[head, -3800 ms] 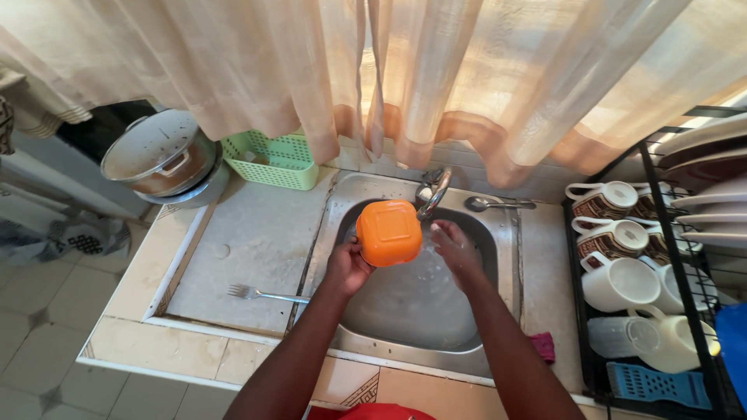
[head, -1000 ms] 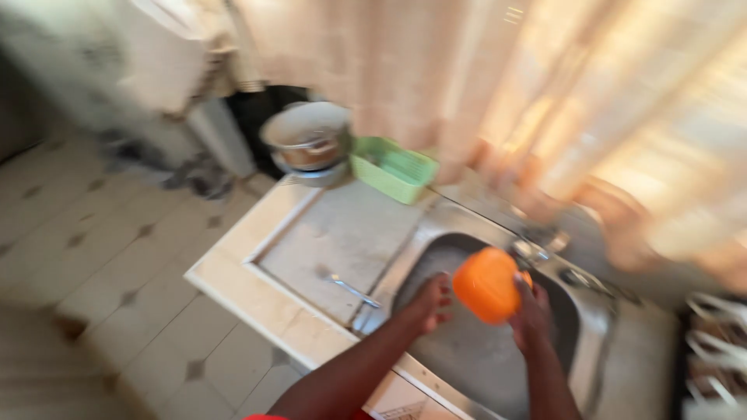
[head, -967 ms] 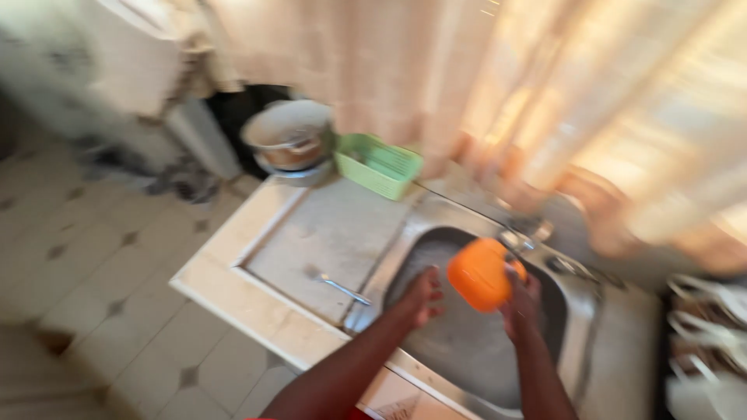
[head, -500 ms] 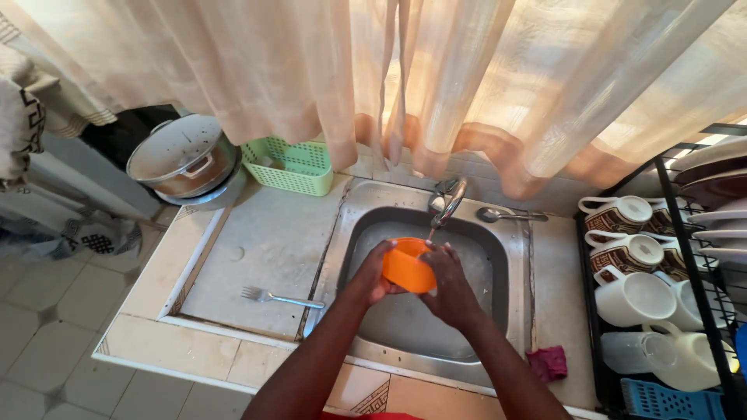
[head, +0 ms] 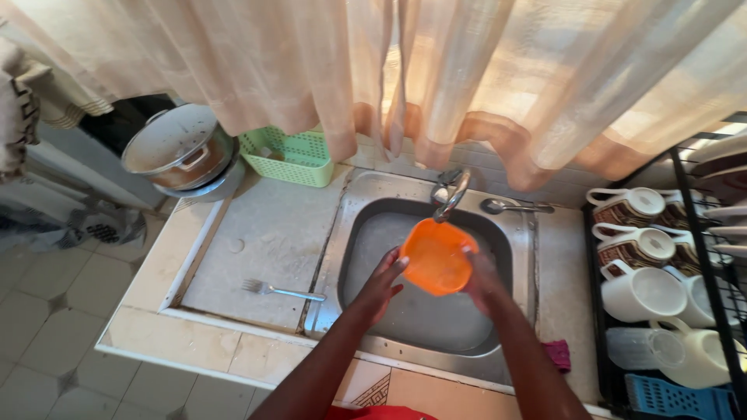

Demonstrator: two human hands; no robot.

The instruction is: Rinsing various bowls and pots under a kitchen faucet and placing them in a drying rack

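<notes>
Over the steel sink (head: 354, 225) both my hands hold a small orange plastic bowl (head: 436, 257), its hollow side turned toward me. My left hand (head: 383, 281) grips its left rim with the fingers spread. My right hand (head: 482, 272) holds the right side from behind and is partly hidden by the bowl. The bowl sits just under the metal tap (head: 451, 190). I cannot tell whether water is running.
A fork (head: 280, 291) lies on the draining board left of the basin, a spoon (head: 513, 206) behind it. A green basket (head: 289, 155) and a lidded pot (head: 180, 149) stand at the back left. A dish rack with mugs (head: 646, 264) is on the right. Curtains hang above.
The view swung from the left floor back over the sink. The orange bowl has come up under the tap, with its hollow side turned toward me.
</notes>
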